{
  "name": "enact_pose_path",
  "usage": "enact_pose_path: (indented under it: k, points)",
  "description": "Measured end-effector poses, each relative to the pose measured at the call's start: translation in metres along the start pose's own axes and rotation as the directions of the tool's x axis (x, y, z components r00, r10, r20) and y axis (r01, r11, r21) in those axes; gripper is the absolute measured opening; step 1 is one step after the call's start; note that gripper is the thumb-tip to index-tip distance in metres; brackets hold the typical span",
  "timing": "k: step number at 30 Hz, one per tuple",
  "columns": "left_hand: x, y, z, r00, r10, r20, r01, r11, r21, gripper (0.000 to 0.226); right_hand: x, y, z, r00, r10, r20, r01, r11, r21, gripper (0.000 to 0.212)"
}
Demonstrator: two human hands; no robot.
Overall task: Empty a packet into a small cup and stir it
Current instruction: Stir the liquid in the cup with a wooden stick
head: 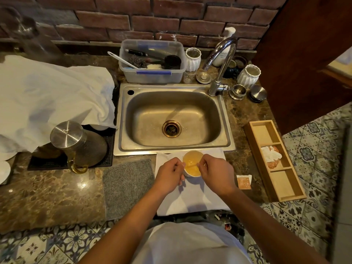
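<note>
A small white cup [192, 163] with yellow-orange liquid stands on a white cloth [192, 199] just in front of the sink. My left hand [169, 175] grips the cup's left side. My right hand [216, 173] pinches a thin stick that slants into the liquid; the stick is faint and hard to make out. An orange packet [243, 181] lies flat on the counter to the right of the cloth, away from both hands.
A steel sink [172, 119] with a tap [222, 63] lies behind the cup. A wooden compartment tray [274, 159] holding packets sits at right. A grey mat [127, 187] and a steel kettle [76, 143] are at left. A plastic tub [152, 61] stands behind the sink.
</note>
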State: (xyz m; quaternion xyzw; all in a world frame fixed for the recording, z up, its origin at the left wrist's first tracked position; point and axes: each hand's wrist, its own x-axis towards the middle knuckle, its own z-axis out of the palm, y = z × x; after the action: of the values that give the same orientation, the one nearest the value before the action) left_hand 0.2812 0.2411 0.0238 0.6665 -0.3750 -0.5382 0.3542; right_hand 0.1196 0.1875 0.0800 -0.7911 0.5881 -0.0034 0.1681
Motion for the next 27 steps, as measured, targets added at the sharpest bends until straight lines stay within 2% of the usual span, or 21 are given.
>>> enact_pose_path:
  k: [5, 10, 16, 19, 23, 27]
  points:
    - [0.000, 0.002, 0.001, 1.000, -0.002, 0.003, 0.002, 1.000, 0.002, 0.031, -0.002, 0.008, -0.004, 0.998, -0.007, 0.060, 0.009, 0.999, -0.031, 0.024]
    - [0.001, 0.002, 0.001, 1.000, 0.001, 0.011, -0.001, 1.000, 0.005, 0.030, -0.002, 0.007, -0.005, 0.997, -0.071, -0.014, 0.068, 0.984, -0.163, 0.026]
    - [0.002, 0.000, 0.001, 1.000, 0.006, 0.008, -0.006, 1.000, 0.027, 0.027, 0.002, 0.000, -0.005, 0.995, -0.099, 0.017, 0.100, 0.992, -0.080, 0.029]
    - [0.002, 0.000, 0.002, 1.000, 0.007, 0.010, -0.007, 1.000, 0.025, 0.027, -0.001, 0.000, -0.003, 0.988, -0.146, 0.046, 0.150, 0.982, -0.112, 0.031]
    - [0.003, 0.000, 0.002, 1.000, 0.002, 0.013, -0.002, 1.000, 0.005, 0.029, -0.002, 0.007, -0.004, 0.988, -0.138, 0.072, 0.147, 0.981, -0.128, 0.030]
    - [0.003, 0.000, 0.002, 1.000, 0.002, 0.010, -0.002, 1.000, -0.001, 0.030, 0.000, 0.011, -0.006, 0.994, -0.106, 0.016, 0.108, 0.981, -0.159, 0.028]
